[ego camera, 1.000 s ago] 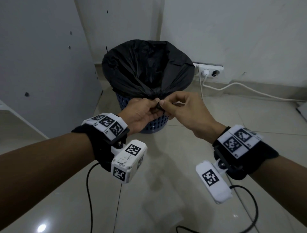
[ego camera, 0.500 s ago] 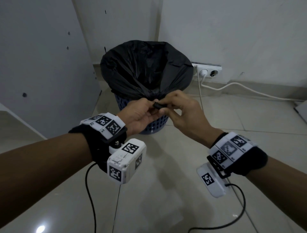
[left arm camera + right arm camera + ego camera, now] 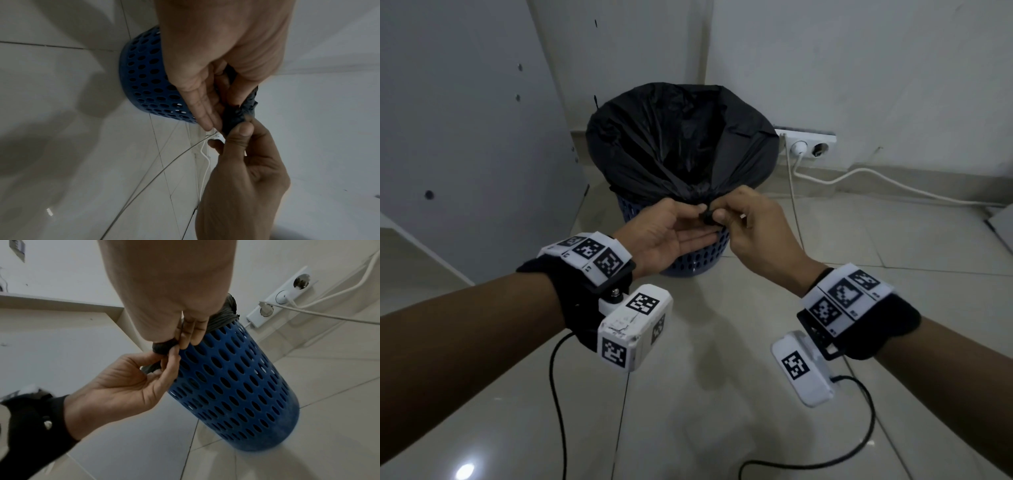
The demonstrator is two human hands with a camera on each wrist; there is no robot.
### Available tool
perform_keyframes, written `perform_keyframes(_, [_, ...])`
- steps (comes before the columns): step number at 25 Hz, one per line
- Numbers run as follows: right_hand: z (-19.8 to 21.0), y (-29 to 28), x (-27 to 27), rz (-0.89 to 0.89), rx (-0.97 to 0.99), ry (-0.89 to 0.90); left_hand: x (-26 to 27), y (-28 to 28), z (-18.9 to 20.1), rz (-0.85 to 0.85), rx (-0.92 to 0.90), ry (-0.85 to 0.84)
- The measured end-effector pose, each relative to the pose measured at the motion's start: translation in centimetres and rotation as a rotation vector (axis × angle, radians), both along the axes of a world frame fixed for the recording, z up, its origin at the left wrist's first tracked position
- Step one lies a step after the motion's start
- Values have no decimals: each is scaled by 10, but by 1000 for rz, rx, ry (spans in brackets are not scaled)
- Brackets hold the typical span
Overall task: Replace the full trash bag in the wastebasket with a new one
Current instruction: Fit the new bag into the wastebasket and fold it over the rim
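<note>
A black trash bag (image 3: 681, 144) lines the blue perforated wastebasket (image 3: 688, 260) and folds over its rim. At the near rim a bunched, twisted end of the bag (image 3: 707, 216) sticks out between my hands. My left hand (image 3: 703, 224) lies palm up under it. In the right wrist view its thumb and index finger (image 3: 162, 360) pinch the strand. My right hand (image 3: 722, 212) pinches the tip of the twisted end (image 3: 240, 112) between thumb and fingers (image 3: 180, 344). What the bag holds is hidden.
A white power strip (image 3: 804, 145) sits against the wall right of the basket, and a white cable (image 3: 859, 178) runs along the floor from it. A white cabinet panel (image 3: 465, 137) stands to the left. Black wrist-camera cables (image 3: 859, 428) trail over the glossy tiles near me.
My left hand has turned palm up, its fingers straighter beneath the twisted end. My right hand has drawn slightly to the right and still pinches the end. The basket has not moved.
</note>
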State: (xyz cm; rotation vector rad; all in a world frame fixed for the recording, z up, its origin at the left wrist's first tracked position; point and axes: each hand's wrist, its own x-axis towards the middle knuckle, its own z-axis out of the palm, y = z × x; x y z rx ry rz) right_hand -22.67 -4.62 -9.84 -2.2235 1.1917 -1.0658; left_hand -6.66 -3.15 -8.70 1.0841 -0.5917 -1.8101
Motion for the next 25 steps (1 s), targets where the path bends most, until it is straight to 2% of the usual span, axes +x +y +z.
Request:
perform_keyframes(4, [11, 3, 8, -83, 211, 54, 3, 3, 0, -50, -5, -35])
perform_keyframes(10, [17, 1, 7, -130, 469, -326, 2, 3, -1, -55, -29, -43])
perform_keyframes(12, [14, 2, 4, -117, 382, -334, 1, 2, -1, -32, -28, -14])
perform_keyframes(15, [4, 7, 3, -71, -36, -108, 0, 3, 1, -16, -22, 19])
perform_keyframes(17, [-4, 7, -2, -6, -198, -52, 0, 4, 2, -23, -24, 38])
perform_keyframes(21, [-11, 2, -10, 118, -137, -54, 6, 6, 2, -70, -34, 36])
perform_keyframes(25, [-17, -1, -2, 78, -102, -215, 6, 8, 2, -121, -17, -80])
